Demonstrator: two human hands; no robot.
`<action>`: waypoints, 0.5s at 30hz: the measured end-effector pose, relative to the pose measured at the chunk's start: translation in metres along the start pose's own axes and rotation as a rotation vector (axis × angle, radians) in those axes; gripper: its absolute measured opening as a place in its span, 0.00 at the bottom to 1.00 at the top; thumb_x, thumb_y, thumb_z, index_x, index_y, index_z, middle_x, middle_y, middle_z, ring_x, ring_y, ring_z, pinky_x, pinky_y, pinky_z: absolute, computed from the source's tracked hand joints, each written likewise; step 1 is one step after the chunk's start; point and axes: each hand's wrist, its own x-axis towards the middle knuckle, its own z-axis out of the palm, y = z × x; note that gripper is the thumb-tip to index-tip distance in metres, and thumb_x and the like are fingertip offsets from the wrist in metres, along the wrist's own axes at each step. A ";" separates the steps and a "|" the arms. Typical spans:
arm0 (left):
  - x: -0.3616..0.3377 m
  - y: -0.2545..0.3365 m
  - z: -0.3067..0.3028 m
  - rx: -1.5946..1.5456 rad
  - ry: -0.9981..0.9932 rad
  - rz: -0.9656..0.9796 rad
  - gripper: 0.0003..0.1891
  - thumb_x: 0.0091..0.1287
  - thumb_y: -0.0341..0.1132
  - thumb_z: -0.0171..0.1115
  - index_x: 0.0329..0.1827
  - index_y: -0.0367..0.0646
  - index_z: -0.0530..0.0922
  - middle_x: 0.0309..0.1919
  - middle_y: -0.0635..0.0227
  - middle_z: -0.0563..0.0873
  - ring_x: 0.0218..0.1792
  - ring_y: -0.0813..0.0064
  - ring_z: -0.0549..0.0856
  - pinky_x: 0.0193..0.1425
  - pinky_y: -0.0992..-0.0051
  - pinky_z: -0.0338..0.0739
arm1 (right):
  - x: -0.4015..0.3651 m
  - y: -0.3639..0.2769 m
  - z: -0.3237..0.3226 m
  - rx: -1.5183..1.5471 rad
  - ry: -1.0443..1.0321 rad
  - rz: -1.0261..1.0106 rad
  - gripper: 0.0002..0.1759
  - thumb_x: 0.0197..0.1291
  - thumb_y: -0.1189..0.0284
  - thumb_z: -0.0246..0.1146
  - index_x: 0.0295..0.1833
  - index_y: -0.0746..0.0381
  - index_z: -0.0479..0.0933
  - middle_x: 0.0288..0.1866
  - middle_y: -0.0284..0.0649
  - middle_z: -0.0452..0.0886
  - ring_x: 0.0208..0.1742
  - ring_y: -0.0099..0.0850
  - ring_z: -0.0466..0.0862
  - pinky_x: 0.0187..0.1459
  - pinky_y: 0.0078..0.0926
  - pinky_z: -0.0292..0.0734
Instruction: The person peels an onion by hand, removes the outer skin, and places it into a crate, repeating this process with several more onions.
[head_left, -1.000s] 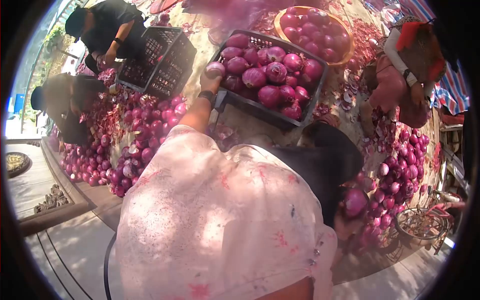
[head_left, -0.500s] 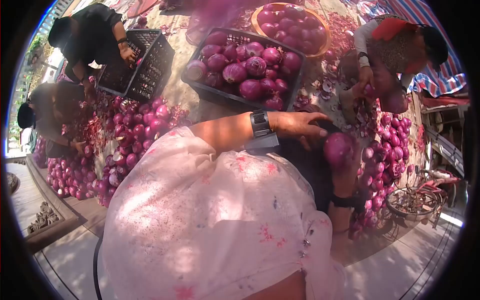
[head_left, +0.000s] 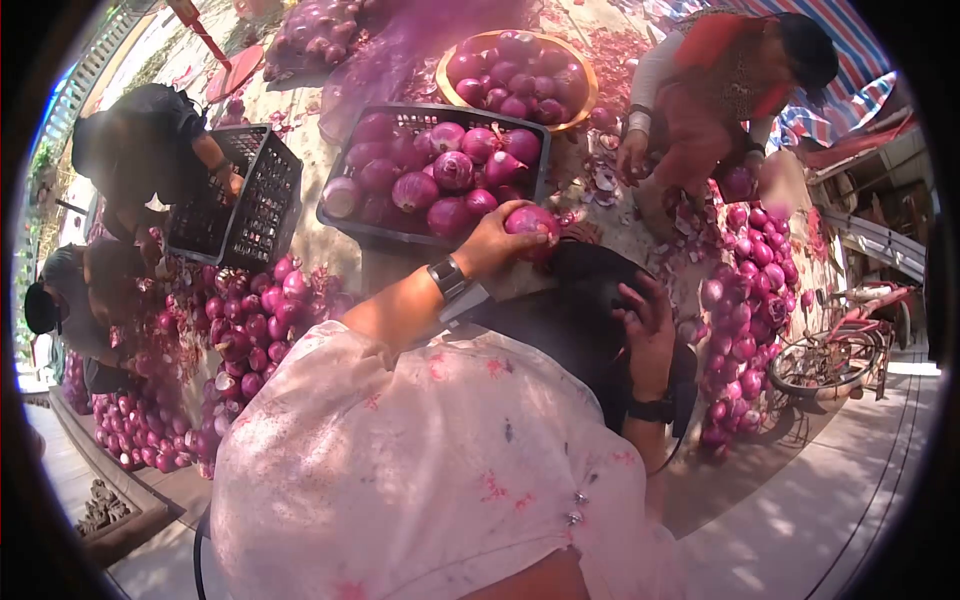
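Observation:
A purple-red onion (head_left: 535, 224) is gripped in my left hand (head_left: 490, 247), just off the front right corner of the black plastic crate (head_left: 400, 237). Several peeled-looking red onions (head_left: 453, 171) fill that crate. Over my dark-clad knee, my right hand (head_left: 650, 325) is raised with its fingers curved and apart, holding nothing. Both wrists wear dark bands.
Behind the crate stands an orange-rimmed basin (head_left: 446, 84) of onions. Onion heaps lie to the left (head_left: 245, 320) and right (head_left: 745, 310). A tilted black crate (head_left: 265, 215) is beside one co-worker (head_left: 140, 150); another co-worker (head_left: 690, 110) sits at right, near a bicycle (head_left: 830, 360).
The onion has passed from my right hand into my left, which has moved left and up towards the crate. My right hand now has spread fingers. The whole view has shifted.

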 end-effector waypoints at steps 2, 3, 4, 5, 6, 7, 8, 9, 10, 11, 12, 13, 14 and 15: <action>0.013 -0.007 -0.015 0.241 0.262 0.026 0.39 0.49 0.43 0.79 0.63 0.40 0.70 0.52 0.58 0.80 0.51 0.70 0.81 0.57 0.72 0.77 | -0.014 0.006 -0.030 0.112 0.093 0.130 0.27 0.64 0.75 0.58 0.68 0.64 0.63 0.60 0.43 0.74 0.57 0.37 0.79 0.53 0.28 0.78; 0.021 -0.017 -0.026 0.313 0.327 0.070 0.40 0.48 0.42 0.79 0.64 0.40 0.69 0.53 0.56 0.80 0.52 0.66 0.81 0.58 0.70 0.76 | -0.022 0.006 -0.039 0.112 0.101 0.124 0.27 0.64 0.75 0.58 0.68 0.64 0.63 0.60 0.43 0.74 0.57 0.37 0.79 0.53 0.28 0.78; 0.032 -0.031 -0.039 0.385 0.394 0.115 0.41 0.48 0.42 0.79 0.64 0.40 0.68 0.54 0.54 0.79 0.54 0.63 0.81 0.59 0.68 0.76 | -0.030 0.005 -0.047 0.174 0.210 0.091 0.21 0.65 0.76 0.58 0.64 0.65 0.67 0.56 0.42 0.78 0.52 0.34 0.81 0.50 0.27 0.78; 0.045 -0.051 -0.050 0.517 0.463 0.168 0.42 0.47 0.39 0.78 0.65 0.39 0.66 0.60 0.50 0.74 0.57 0.56 0.78 0.62 0.64 0.73 | -0.038 0.004 -0.055 0.235 0.318 0.058 0.17 0.66 0.77 0.57 0.59 0.65 0.72 0.51 0.42 0.81 0.47 0.30 0.83 0.47 0.27 0.79; 0.048 -0.051 -0.051 0.610 0.493 0.178 0.41 0.48 0.37 0.76 0.66 0.42 0.65 0.64 0.50 0.69 0.60 0.51 0.75 0.65 0.61 0.71 | -0.047 0.006 -0.066 0.233 0.325 0.052 0.17 0.66 0.77 0.57 0.59 0.65 0.72 0.51 0.42 0.81 0.47 0.30 0.83 0.47 0.27 0.79; 0.054 -0.061 -0.056 0.707 0.451 0.142 0.41 0.48 0.36 0.75 0.67 0.45 0.65 0.65 0.50 0.68 0.61 0.49 0.73 0.66 0.60 0.69 | -0.056 0.009 -0.078 0.300 0.390 0.048 0.16 0.65 0.77 0.57 0.58 0.65 0.73 0.50 0.42 0.81 0.47 0.30 0.82 0.46 0.27 0.79; 0.058 -0.068 -0.060 0.805 0.401 0.107 0.41 0.48 0.36 0.74 0.68 0.48 0.64 0.66 0.51 0.67 0.63 0.48 0.71 0.67 0.60 0.68 | -0.064 0.012 -0.086 0.367 0.462 0.044 0.15 0.65 0.77 0.57 0.57 0.65 0.73 0.50 0.41 0.81 0.46 0.29 0.82 0.45 0.27 0.79; 0.059 -0.077 -0.061 0.942 0.354 0.136 0.41 0.48 0.36 0.73 0.69 0.50 0.65 0.67 0.53 0.67 0.65 0.48 0.68 0.68 0.58 0.67 | -0.072 0.014 -0.092 0.420 0.511 0.023 0.14 0.64 0.77 0.58 0.55 0.65 0.74 0.47 0.40 0.81 0.43 0.30 0.82 0.41 0.28 0.79; 0.058 -0.080 -0.055 1.072 0.289 0.186 0.40 0.49 0.37 0.72 0.69 0.52 0.66 0.67 0.54 0.67 0.67 0.48 0.66 0.68 0.57 0.67 | -0.080 0.015 -0.097 0.404 0.564 -0.001 0.14 0.64 0.77 0.58 0.55 0.65 0.74 0.47 0.40 0.81 0.43 0.30 0.82 0.41 0.28 0.79; 0.058 -0.081 -0.050 1.132 0.214 0.200 0.40 0.48 0.36 0.72 0.69 0.51 0.66 0.68 0.55 0.66 0.68 0.47 0.64 0.70 0.56 0.64 | -0.088 0.015 -0.101 0.485 0.652 0.029 0.13 0.64 0.77 0.58 0.54 0.65 0.74 0.45 0.40 0.81 0.42 0.30 0.81 0.40 0.27 0.78; 0.059 -0.080 -0.044 1.192 0.125 0.227 0.40 0.47 0.36 0.72 0.68 0.49 0.67 0.69 0.56 0.66 0.69 0.47 0.62 0.72 0.56 0.62 | -0.099 0.016 -0.106 0.568 0.755 0.047 0.12 0.63 0.78 0.58 0.53 0.64 0.75 0.43 0.39 0.80 0.41 0.30 0.81 0.39 0.27 0.78; 0.060 -0.079 -0.036 1.248 0.056 0.251 0.39 0.47 0.36 0.72 0.68 0.50 0.68 0.69 0.57 0.66 0.69 0.48 0.62 0.72 0.56 0.62 | -0.107 0.017 -0.111 0.604 0.823 0.051 0.12 0.63 0.78 0.59 0.52 0.64 0.75 0.41 0.39 0.80 0.39 0.29 0.80 0.38 0.27 0.77; 0.061 -0.080 -0.031 1.306 -0.002 0.272 0.38 0.47 0.36 0.72 0.67 0.50 0.69 0.69 0.58 0.67 0.69 0.49 0.63 0.72 0.56 0.62 | -0.117 0.019 -0.119 0.651 0.843 0.047 0.12 0.62 0.79 0.59 0.51 0.63 0.75 0.41 0.38 0.80 0.39 0.30 0.80 0.38 0.28 0.76; 0.066 -0.084 -0.030 1.246 -0.092 0.305 0.35 0.48 0.35 0.71 0.65 0.49 0.71 0.68 0.60 0.68 0.70 0.51 0.62 0.72 0.55 0.62 | -0.125 0.022 -0.126 0.742 0.879 0.027 0.12 0.61 0.79 0.59 0.50 0.62 0.76 0.40 0.38 0.80 0.38 0.30 0.79 0.38 0.28 0.75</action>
